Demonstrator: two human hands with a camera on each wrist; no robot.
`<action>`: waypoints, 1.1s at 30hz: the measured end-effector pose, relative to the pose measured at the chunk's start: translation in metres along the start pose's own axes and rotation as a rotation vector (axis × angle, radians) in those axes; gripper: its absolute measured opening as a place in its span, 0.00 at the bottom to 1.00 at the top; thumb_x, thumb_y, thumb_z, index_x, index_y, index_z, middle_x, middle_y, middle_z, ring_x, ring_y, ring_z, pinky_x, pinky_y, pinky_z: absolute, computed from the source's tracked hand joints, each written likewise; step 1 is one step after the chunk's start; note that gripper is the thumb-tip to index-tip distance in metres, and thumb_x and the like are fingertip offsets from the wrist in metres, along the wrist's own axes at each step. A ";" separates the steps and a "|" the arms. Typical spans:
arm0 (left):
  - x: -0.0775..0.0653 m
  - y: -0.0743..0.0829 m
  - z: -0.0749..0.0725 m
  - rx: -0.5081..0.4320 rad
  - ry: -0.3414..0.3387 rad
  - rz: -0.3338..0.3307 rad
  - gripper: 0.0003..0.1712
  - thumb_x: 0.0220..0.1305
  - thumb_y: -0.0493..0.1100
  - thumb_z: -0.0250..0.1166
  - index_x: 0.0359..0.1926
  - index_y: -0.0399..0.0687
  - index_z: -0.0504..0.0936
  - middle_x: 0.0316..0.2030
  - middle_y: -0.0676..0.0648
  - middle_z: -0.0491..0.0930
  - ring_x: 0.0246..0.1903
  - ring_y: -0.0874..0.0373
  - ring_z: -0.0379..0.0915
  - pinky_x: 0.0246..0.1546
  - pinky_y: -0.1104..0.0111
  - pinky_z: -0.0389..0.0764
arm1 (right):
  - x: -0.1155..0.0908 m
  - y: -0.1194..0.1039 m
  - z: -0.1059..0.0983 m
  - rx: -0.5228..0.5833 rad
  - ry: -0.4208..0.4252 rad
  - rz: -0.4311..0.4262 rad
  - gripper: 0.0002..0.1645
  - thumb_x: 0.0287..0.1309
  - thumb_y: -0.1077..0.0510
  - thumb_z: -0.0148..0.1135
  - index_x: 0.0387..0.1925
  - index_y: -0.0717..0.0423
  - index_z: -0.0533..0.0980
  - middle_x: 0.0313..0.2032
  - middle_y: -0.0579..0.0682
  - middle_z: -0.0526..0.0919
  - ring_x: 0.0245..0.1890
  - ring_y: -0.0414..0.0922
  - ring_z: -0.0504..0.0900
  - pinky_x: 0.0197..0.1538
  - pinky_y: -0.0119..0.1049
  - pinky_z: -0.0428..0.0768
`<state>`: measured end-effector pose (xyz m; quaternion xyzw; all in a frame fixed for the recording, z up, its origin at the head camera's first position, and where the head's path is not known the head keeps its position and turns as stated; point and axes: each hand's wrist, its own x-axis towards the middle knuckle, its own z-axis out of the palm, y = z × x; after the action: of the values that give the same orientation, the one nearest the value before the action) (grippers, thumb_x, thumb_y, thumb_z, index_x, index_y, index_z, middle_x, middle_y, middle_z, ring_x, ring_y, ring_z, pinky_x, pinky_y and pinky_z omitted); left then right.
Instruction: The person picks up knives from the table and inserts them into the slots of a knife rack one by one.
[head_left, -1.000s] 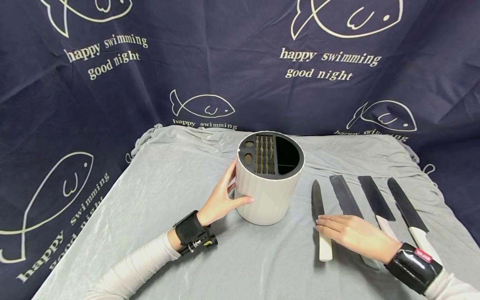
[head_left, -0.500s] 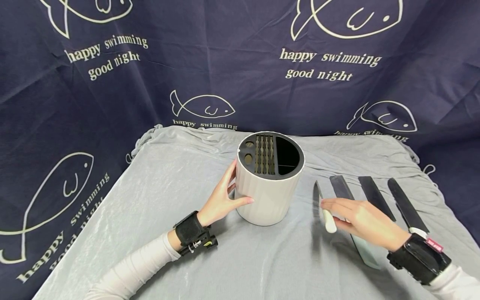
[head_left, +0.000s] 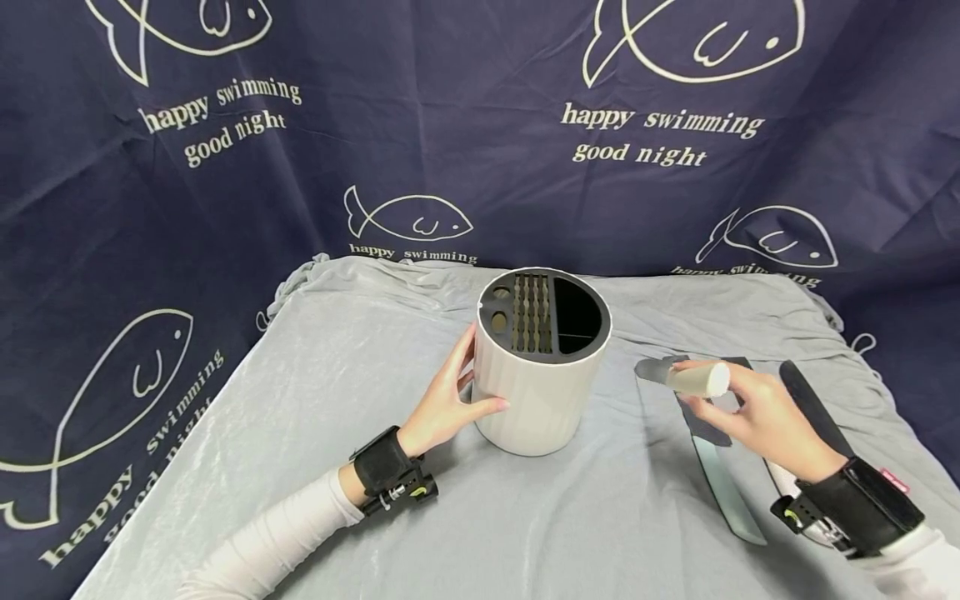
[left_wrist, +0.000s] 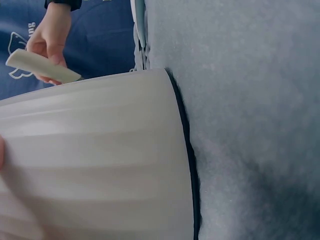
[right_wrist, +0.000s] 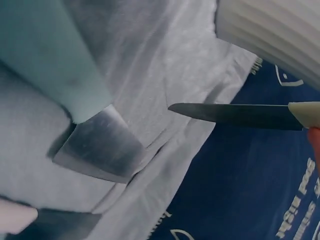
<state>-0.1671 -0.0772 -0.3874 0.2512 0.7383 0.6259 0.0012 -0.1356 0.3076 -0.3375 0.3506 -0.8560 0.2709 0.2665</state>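
My left hand [head_left: 442, 408] grips the left side of a white ribbed knife holder [head_left: 536, 408], thumb across its front. The holder stands upright; its black top has slots, two round holes and one large opening. To its right, my right hand [head_left: 776, 421] holds a knife by its cream handle [head_left: 699, 380] above the cloth. The handle end faces the head camera, and the blade points away. In the right wrist view the whole blade [right_wrist: 245, 115] shows, apart from the holder. The left wrist view shows the holder's ribbed wall [left_wrist: 100, 160] close up.
Under and beside my right hand, several knives lie on the grey cloth [head_left: 360, 350]. One has a pale green handle [head_left: 727, 492]; a dark blade [head_left: 813, 404] lies farthest right. The hand partly covers them. A navy fish-print curtain [head_left: 450, 108] hangs behind the table.
My right hand has picked the cream-handled knife up off the cloth, raised it and moved right, with the handle end tipping up. My left hand stays on the holder.
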 end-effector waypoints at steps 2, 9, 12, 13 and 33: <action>0.000 -0.001 0.000 0.002 0.002 -0.001 0.63 0.53 0.36 0.74 0.78 0.55 0.39 0.76 0.50 0.46 0.74 0.55 0.44 0.71 0.51 0.58 | 0.000 0.002 -0.003 0.015 0.040 0.061 0.31 0.33 0.77 0.72 0.45 0.58 0.82 0.44 0.38 0.85 0.48 0.20 0.76 0.48 0.12 0.72; -0.001 -0.001 0.001 -0.001 0.003 -0.005 0.63 0.53 0.35 0.74 0.78 0.57 0.40 0.76 0.50 0.47 0.73 0.55 0.45 0.71 0.52 0.58 | -0.002 0.009 -0.010 0.472 0.164 0.270 0.25 0.45 0.86 0.59 0.49 0.78 0.74 0.47 0.43 0.85 0.45 0.33 0.83 0.46 0.20 0.80; -0.001 0.000 0.001 -0.002 0.004 -0.008 0.63 0.53 0.35 0.74 0.78 0.56 0.40 0.76 0.49 0.47 0.74 0.55 0.45 0.71 0.52 0.58 | -0.004 0.011 -0.012 0.653 0.233 0.346 0.23 0.51 0.85 0.56 0.51 0.80 0.72 0.47 0.49 0.86 0.46 0.37 0.84 0.47 0.21 0.80; -0.001 0.000 0.001 -0.002 0.004 -0.011 0.63 0.53 0.35 0.74 0.78 0.56 0.40 0.76 0.49 0.47 0.74 0.55 0.45 0.71 0.52 0.58 | -0.005 0.012 -0.013 0.676 0.249 0.367 0.22 0.52 0.84 0.56 0.51 0.79 0.72 0.46 0.49 0.86 0.47 0.37 0.84 0.47 0.21 0.80; 0.000 -0.001 0.001 -0.002 0.006 -0.004 0.62 0.54 0.36 0.74 0.77 0.62 0.41 0.76 0.52 0.47 0.74 0.56 0.45 0.71 0.51 0.57 | 0.006 0.011 -0.025 1.394 0.609 0.293 0.22 0.56 0.88 0.39 0.49 0.84 0.72 0.44 0.70 0.82 0.49 0.57 0.83 0.55 0.42 0.79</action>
<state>-0.1667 -0.0762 -0.3888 0.2481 0.7381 0.6275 0.0005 -0.1407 0.3273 -0.3189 0.2306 -0.4144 0.8639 0.1695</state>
